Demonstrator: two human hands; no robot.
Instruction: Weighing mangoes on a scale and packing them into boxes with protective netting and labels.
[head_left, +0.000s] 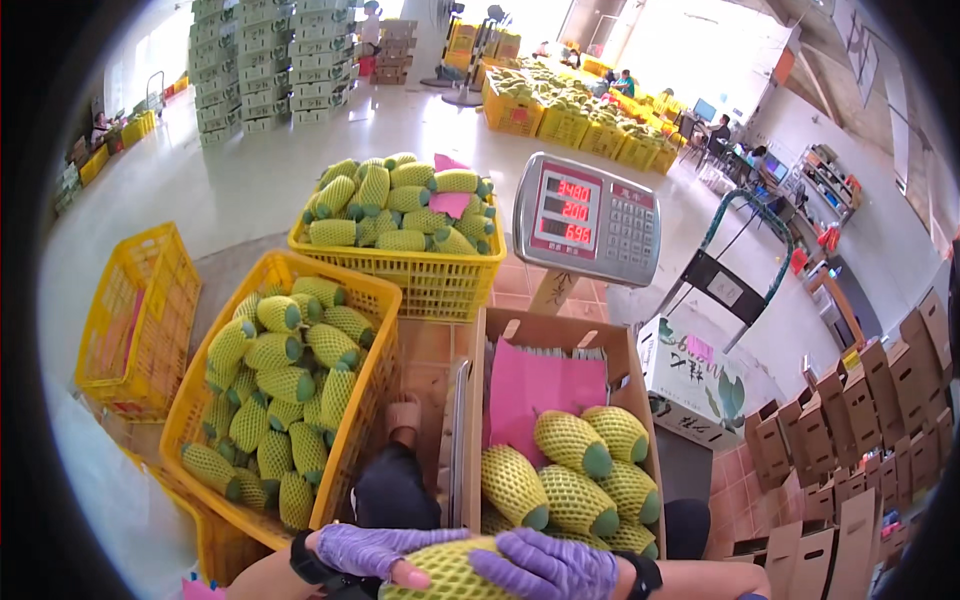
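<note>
Both hands wear purple knit gloves and hold one green mango in a yellow foam net (442, 571) at the bottom centre. My left hand (375, 551) grips its left side, bare thumb tip on the net. My right hand (547, 566) lies over its right side, fingers spread on the net. Just beyond stands an open cardboard box (651, 390) with several netted mangoes (574, 442) and a pink sheet (547, 382). On the left, a yellow plastic crate (382, 300) holds many netted mangoes (285, 379). Behind the box rises a scale display (589, 217) with lit red digits.
Another mango-filled yellow crate (450, 281) stands ahead, and a yellow crate with a pink sheet (139, 322) at left. Right are a printed carton (686, 382), a hand truck (724, 277) and rows of open cardboard boxes (832, 427). Stacked cartons (266, 67) and several people are farther off.
</note>
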